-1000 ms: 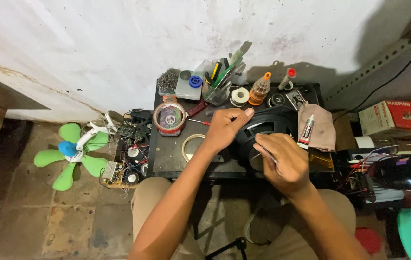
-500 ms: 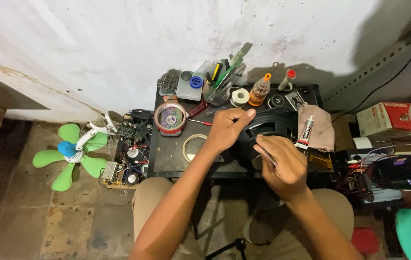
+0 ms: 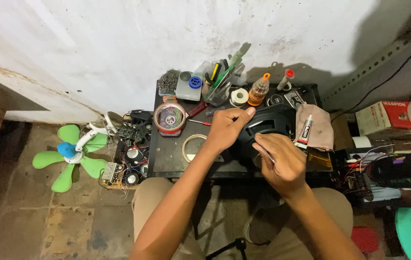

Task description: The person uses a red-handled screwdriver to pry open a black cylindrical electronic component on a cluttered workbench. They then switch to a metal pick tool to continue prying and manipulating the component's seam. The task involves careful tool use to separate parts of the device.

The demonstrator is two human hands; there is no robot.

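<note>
A rounded black plastic housing [image 3: 273, 120] lies on a small black worktable [image 3: 167, 154]. My left hand [image 3: 227, 127] grips the housing's left edge, thumb stretched along its top. Beside it, my right hand [image 3: 280, 161] pinches a thin metal tool and rests its tip against the front of the housing. A tube of glue [image 3: 305, 131] lies on a brown cloth [image 3: 318, 127] just right of the housing.
A round tin [image 3: 170, 117], a tape ring [image 3: 193, 147], an orange-capped bottle [image 3: 258, 90], a cup of tools [image 3: 220, 84] and a solder spool [image 3: 239, 96] crowd the table. A green fan blade [image 3: 73, 154] and circuit boards [image 3: 131, 159] lie left. A box [image 3: 383, 114] and wires lie right.
Both hands stay on the black housing; they shift only slightly, and my right hand keeps the thin tool at its front.
</note>
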